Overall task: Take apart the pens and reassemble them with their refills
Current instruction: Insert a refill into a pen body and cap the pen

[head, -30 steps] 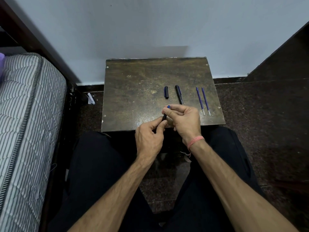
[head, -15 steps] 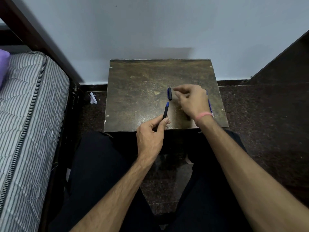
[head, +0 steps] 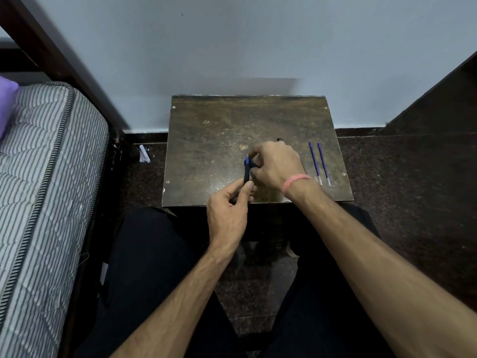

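My left hand (head: pixel 228 211) grips the lower end of a dark pen barrel (head: pixel 247 174) that points away from me, its blue tip showing at the top. My right hand (head: pixel 277 164) is closed beside that tip, pinching a small dark pen cap (head: pixel 254 165) that is mostly hidden by the fingers. A second dark pen (head: pixel 278 139) lies under my right hand with only its far end showing. Two thin blue refills (head: pixel 315 162) (head: pixel 324 164) lie side by side on the right of the small worn wooden table (head: pixel 206 140).
A striped mattress (head: pixel 44 189) stands close on the left. The pale wall (head: pixel 232 47) rises right behind the table. A white paper scrap (head: pixel 144 153) lies on the dark floor at the table's left. My knees in dark trousers sit under the near edge.
My right hand let go of the pen, reached to the cap on the table, picked it up and brought it back to the pen's tip. My left hand kept the barrel.
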A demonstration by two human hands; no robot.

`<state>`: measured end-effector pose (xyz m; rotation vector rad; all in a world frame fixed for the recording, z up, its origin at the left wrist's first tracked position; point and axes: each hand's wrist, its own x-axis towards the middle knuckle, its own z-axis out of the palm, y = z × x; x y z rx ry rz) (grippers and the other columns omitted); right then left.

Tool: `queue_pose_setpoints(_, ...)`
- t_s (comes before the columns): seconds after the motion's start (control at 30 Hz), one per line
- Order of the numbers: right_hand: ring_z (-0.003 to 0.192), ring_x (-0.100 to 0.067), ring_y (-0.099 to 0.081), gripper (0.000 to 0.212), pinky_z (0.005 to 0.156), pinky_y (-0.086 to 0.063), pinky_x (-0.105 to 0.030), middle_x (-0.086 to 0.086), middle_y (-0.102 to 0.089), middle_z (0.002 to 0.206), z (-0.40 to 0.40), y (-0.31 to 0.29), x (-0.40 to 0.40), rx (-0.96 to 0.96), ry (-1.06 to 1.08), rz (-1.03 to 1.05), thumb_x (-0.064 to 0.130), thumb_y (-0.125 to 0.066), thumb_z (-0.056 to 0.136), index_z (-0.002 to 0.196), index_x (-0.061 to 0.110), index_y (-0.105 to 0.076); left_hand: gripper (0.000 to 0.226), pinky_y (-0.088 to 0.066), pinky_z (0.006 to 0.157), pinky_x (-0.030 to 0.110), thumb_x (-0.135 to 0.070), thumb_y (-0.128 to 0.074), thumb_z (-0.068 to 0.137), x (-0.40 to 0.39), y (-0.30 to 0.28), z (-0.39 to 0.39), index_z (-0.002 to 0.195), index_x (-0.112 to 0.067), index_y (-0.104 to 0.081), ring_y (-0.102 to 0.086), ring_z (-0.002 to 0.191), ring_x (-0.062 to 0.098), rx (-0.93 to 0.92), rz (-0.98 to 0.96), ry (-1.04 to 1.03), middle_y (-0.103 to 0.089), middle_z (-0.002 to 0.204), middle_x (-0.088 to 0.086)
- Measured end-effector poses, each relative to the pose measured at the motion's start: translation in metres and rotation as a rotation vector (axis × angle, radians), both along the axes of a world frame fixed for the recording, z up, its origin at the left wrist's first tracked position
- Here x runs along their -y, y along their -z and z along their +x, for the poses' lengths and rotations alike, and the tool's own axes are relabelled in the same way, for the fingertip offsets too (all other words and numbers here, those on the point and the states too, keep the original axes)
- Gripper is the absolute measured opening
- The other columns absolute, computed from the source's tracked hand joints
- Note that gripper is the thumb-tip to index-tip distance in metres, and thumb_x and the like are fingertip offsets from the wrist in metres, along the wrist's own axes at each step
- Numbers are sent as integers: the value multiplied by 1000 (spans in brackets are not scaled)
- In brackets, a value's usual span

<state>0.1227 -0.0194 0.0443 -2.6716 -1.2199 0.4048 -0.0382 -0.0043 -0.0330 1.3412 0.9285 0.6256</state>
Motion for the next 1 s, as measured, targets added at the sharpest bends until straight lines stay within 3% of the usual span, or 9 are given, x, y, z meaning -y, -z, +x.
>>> queue_pose_setpoints(0.13, 87, -13, -78, 14, 79, -60, -28, 12, -79, 90, -10, 14, 38, -249, 76, 129, 28, -82, 89, 103, 33, -82, 22, -65, 86, 22, -27, -76, 110, 0, -2, 0, 129, -27, -87, -85, 93, 5, 14, -15, 5, -90, 102, -12)
queue_pose_setpoints(0.23, 84, -15, -79, 15, 78, -68, -34, 2, -77, 92, -16, 22, 63, -797, 331, 551, 8, -80, 98, 109, 18, -77, 21, -65, 86, 23, -29, -76, 109, 1, -5, -1, 126, -32, -87, -85, 92, 5, -13, 21, 25, -90, 102, -15)
queue_pose_setpoints(0.3, 89, -17, -80, 12, 78, -67, -29, -6, -80, 99, -15, 20, 74, -1173, 512, 857, 3, -71, 104, 114, 9, -73, 18, -67, 89, 26, -30, -78, 107, 4, -6, -3, 121, -35, -88, -85, 92, 5, -44, 45, 54, -89, 99, -18)
queue_pose_setpoints(0.37, 100, -20, -81, 13, 86, -65, -28, -8, -82, 107, -9, 16, 81, -1353, 599, 1030, 5, -65, 107, 118, 7, -71, 17, -66, 90, 25, -32, -81, 105, 7, -8, -4, 120, -35, -89, -84, 95, 1, -80, 79, 106, -88, 100, -22)
queue_pose_setpoints(0.5, 104, -20, -81, 17, 87, -64, -27, -9, -83, 111, -3, 13, 85, -1345, 577, 1060, 5, -63, 108, 124, 6, -70, 24, -61, 90, 12, -35, -83, 104, 15, -14, -3, 128, -36, -86, -79, 111, -9, -126, 148, 186, -86, 117, -25)
queue_pose_setpoints(0.67, 96, -18, -82, 27, 83, -65, -25, -9, -83, 110, -4, 17, 82, -1331, 542, 996, 3, -64, 107, 134, -2, -66, 23, -60, 85, 15, -33, -77, 108, 17, -16, -4, 129, -33, -87, -81, 100, -3, -141, 153, 195, -88, 110, -19)
queue_pose_setpoints(0.83, 98, -18, -82, 23, 90, -66, -28, -8, -83, 109, -3, 19, 82, -1341, 526, 996, 5, -63, 108, 130, 2, -69, 19, -66, 91, 28, -32, -76, 109, 15, -16, -5, 124, -31, -88, -83, 105, 6, -157, 158, 188, -89, 114, -14)
queue_pose_setpoints(1.0, 98, -19, -82, 22, 85, -66, -28, -11, -84, 110, -4, 20, 84, -1280, 452, 920, 3, -68, 104, 126, 5, -73, 18, -64, 89, 24, -34, -77, 108, 13, -17, -5, 122, -34, -88, -83, 107, 7, -163, 153, 188, -89, 114, -15)
